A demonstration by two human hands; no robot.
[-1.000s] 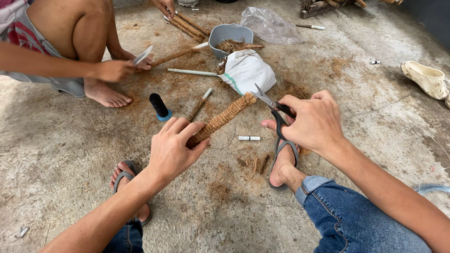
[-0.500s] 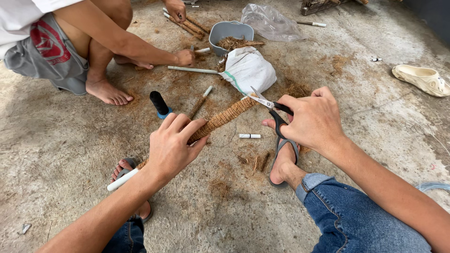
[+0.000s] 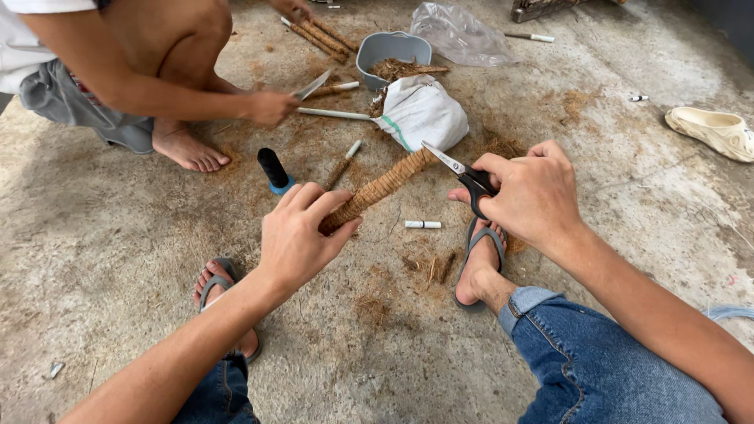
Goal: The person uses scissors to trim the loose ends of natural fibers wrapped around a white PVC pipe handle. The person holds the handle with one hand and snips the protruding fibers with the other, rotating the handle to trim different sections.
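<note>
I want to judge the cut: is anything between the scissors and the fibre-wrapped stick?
Nothing visible. The right hand holds the scissors with the blade tips right at the far end of the stick, which the left hand grips at its near end. The white bag lies just behind.

Brown fibre-wrapped stick [image 3: 381, 187], slanted above floor, black-handled scissors [image 3: 463, 174] at its tip

The fibre-wrapped stick [image 3: 382, 187] looks rough and matt. The scissors [image 3: 463, 174] have shiny metal blades and black plastic handles; the concrete floor [image 3: 118, 259] is coarse.
</note>
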